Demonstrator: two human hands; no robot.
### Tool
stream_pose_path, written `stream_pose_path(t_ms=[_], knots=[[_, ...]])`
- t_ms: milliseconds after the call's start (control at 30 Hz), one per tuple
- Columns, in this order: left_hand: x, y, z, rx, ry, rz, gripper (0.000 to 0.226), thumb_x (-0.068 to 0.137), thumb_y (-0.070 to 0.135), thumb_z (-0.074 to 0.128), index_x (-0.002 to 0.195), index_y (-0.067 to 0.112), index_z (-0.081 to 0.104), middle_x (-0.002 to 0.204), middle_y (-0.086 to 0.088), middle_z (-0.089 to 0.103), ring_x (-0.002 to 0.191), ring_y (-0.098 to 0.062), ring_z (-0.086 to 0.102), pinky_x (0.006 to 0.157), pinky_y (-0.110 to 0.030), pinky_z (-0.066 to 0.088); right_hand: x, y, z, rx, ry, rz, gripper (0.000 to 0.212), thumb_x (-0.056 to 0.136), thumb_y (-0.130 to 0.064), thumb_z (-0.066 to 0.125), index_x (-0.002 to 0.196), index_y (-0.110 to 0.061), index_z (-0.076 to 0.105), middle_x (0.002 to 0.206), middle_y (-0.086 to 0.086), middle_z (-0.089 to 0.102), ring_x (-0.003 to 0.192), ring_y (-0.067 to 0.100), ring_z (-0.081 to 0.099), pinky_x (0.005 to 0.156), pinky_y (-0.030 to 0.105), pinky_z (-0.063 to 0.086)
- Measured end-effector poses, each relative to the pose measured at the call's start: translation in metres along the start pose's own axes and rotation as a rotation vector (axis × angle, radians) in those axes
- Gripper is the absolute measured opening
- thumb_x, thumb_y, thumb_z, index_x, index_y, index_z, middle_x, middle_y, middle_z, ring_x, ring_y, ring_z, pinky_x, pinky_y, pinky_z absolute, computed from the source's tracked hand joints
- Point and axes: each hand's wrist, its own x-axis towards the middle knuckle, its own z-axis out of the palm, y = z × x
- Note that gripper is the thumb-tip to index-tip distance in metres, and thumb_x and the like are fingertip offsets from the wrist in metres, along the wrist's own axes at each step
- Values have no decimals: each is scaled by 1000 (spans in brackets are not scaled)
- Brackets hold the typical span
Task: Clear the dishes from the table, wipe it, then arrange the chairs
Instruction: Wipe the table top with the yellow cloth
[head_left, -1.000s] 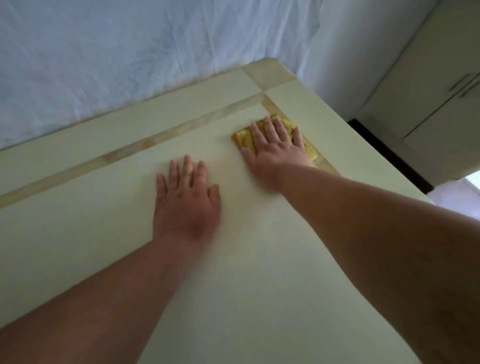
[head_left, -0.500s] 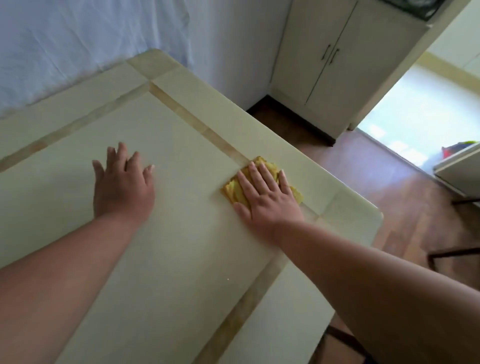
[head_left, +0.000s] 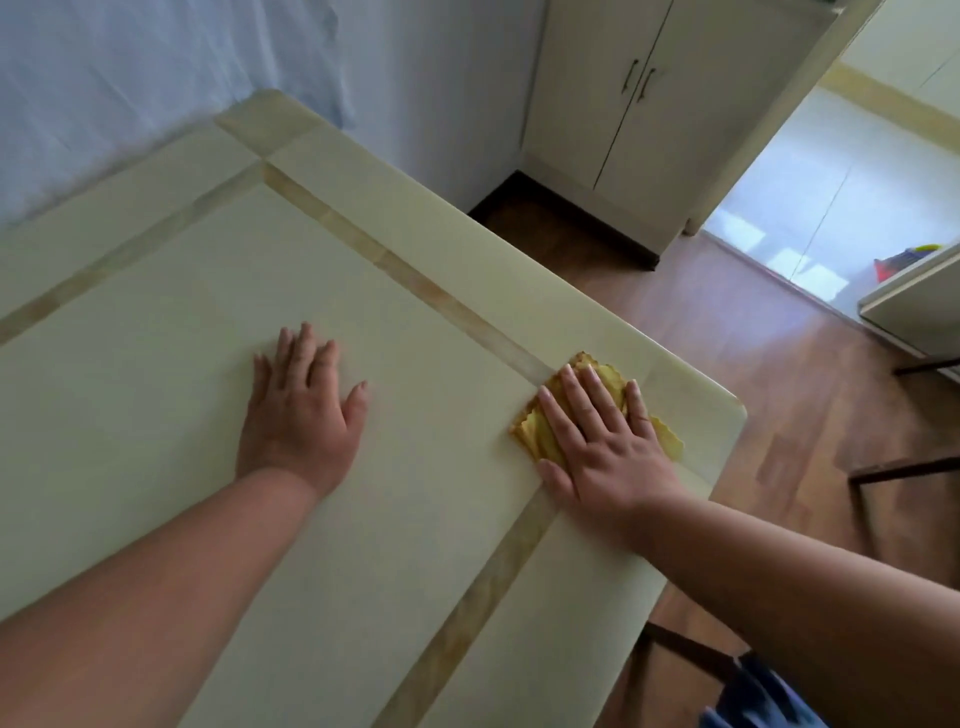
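Observation:
A cream table (head_left: 156, 364) with tan inlay strips fills the left and middle of the head view; no dishes show on it. My right hand (head_left: 602, 441) lies flat on a crumpled yellow cloth (head_left: 669, 442), pressing it onto the table near the near-right corner, where the inlay strips cross. The cloth's edges stick out past my fingers. My left hand (head_left: 301, 410) rests palm down on the bare tabletop to the left, fingers slightly spread, holding nothing.
A white sheet (head_left: 130, 78) hangs behind the table. A cream cabinet (head_left: 623, 104) stands at the back right on the wood floor. Dark chair frames show at the right (head_left: 883, 473) and under the table edge (head_left: 685, 644). A white ledge (head_left: 914, 306) juts in at far right.
My right hand has slid the cloth along the right inlay strip from the far corner toward the near-right corner. The view has swung right. My left hand stays flat on the table.

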Motion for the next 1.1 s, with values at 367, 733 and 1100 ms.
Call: stream_pose_path(t_ms=[367, 733, 1100], knots=[[1, -2, 5, 98, -45, -123, 89, 99, 58, 33, 162, -4, 36, 174, -24, 25, 165, -36, 16, 131, -61, 10, 130, -68, -32, 0, 41, -59, 79, 104, -70, 5, 173, -33, -9, 179, 1, -23, 163, 24, -29, 130, 63, -13], [1, -6, 7, 94, -65, -76, 83, 100, 50, 45, 159, -8, 39, 172, -29, 25, 163, -42, 19, 127, -67, 20, 306, -159, -75, 38, 76, -96, 80, 102, -71, 6, 173, -34, -3, 182, -1, -15, 167, 23, -20, 130, 65, -12], [3, -4, 5, 89, -107, -88, 84, 99, 51, 47, 159, -8, 39, 173, -29, 23, 164, -42, 17, 128, -66, 20, 392, -204, -97, 35, 82, -83, 83, 101, -73, 7, 174, -34, -1, 183, 0, -12, 168, 24, -16, 129, 67, -11]])
